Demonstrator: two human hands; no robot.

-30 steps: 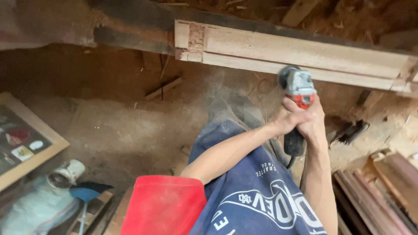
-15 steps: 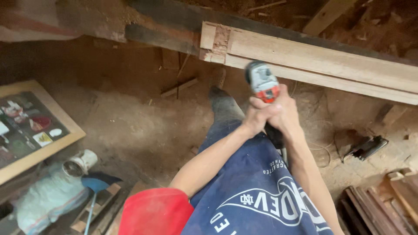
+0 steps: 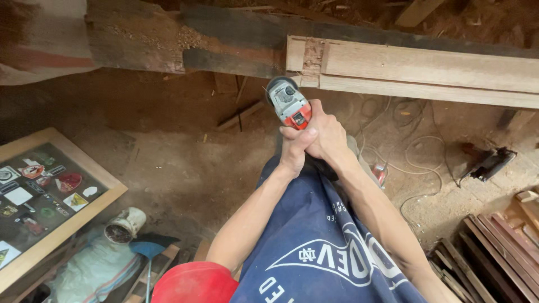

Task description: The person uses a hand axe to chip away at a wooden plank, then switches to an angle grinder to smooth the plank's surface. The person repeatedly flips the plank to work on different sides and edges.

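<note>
Left hand: the left hand (image 3: 295,151) is curled tight, fingers folded over the grip of the power tool from the left side and overlapping the other hand.
Right hand: the right hand (image 3: 327,134) is wrapped fully round the same grip from the right, thumb across the top; both hands are closed on it with no gap showing.
Tool: the handheld power tool (image 3: 289,104), grey-bodied with a red rear section, looks like an angle grinder; its head points up and away, just below the end of the beam. Its working end is hidden behind the body, so I cannot tell whether it touches the wood.
Beam: a long pale wooden beam (image 3: 426,70) runs to the right edge, its left end rough and chipped, resting against a darker old timber (image 3: 168,42).
Floor: a sawdust-covered dirt floor (image 3: 185,168), with a pale cord (image 3: 415,168) looped to the right of the arms.
Right side: a black power tool (image 3: 488,164) lies on the floor, and stacked dark planks (image 3: 494,247) sit at the lower right.
Left side: a framed board with stickers (image 3: 39,196), a white container (image 3: 124,224) and a red stool (image 3: 193,283).
</note>
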